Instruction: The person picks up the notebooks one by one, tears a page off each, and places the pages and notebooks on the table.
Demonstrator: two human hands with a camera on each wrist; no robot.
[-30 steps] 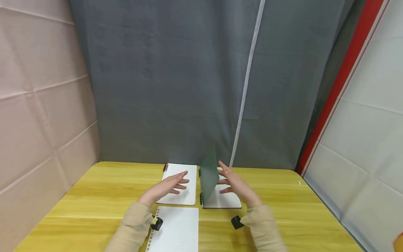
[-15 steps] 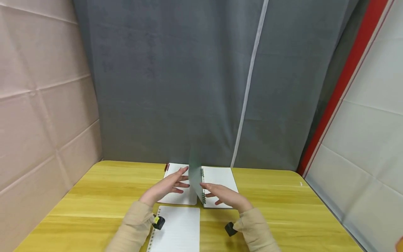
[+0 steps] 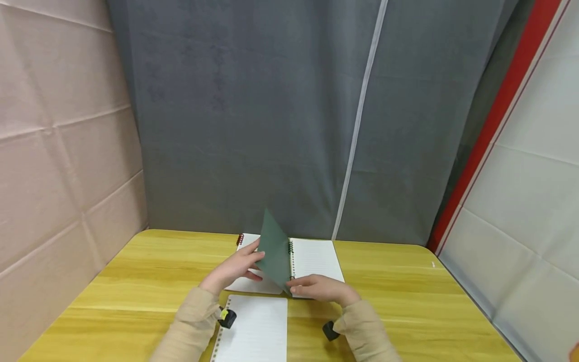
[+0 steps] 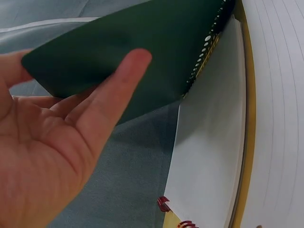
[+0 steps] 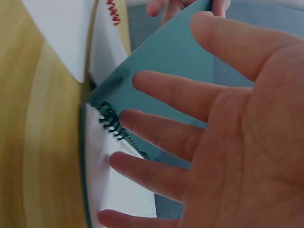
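Observation:
A spiral notebook with a dark green cover (image 3: 273, 250) lies open at the back middle of the yellow table (image 3: 398, 296). The cover stands tilted to the left over a red-spiralled notebook (image 3: 250, 285). My left hand (image 3: 238, 266) holds the cover's free edge, thumb (image 4: 124, 80) on the cover (image 4: 142, 42) and fingers behind it. My right hand (image 3: 318, 289) rests with straight, spread fingers at the green notebook's near edge by the spiral (image 5: 111, 124). In the right wrist view its fingers (image 5: 166, 90) lie against the cover (image 5: 180, 57). The lined page (image 3: 316, 257) is bare.
A third notebook (image 3: 255, 329), open to a lined page, lies at the table's front between my sleeves. Grey curtain (image 3: 271, 125) hangs behind the table, a padded wall (image 3: 59, 151) stands left and a white panel (image 3: 534, 201) right.
The green cover has swung from upright over the right page to leaning left. My left hand has taken hold of its edge. My right hand has dropped to the notebook's near edge.

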